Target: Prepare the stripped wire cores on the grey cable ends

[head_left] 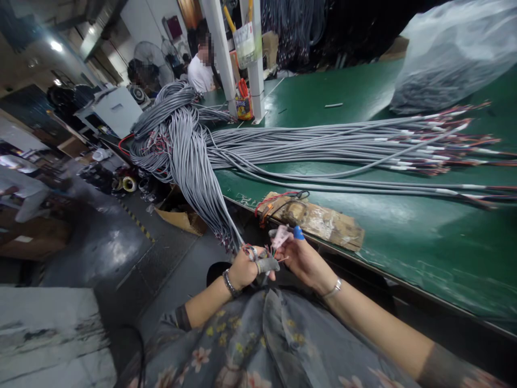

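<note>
My left hand (244,268) is closed around the end of a grey cable, whose thin coloured wires (258,251) fan out above my fist. My right hand (301,257) sits just to the right, fingers pinched on the wire ends; its fingertips wear grey, pink and blue finger covers. The cable hangs down from a thick bundle of grey cables (189,156) draped over the left edge of the green table (363,221). Both hands hover over my lap, in front of the table edge.
More grey cables (343,143) lie across the table, their coloured ends at the right. A worn cardboard piece (323,221) with red and black wires sits at the table edge. A clear plastic bag (448,54) lies at the back right. A person (202,67) sits far behind.
</note>
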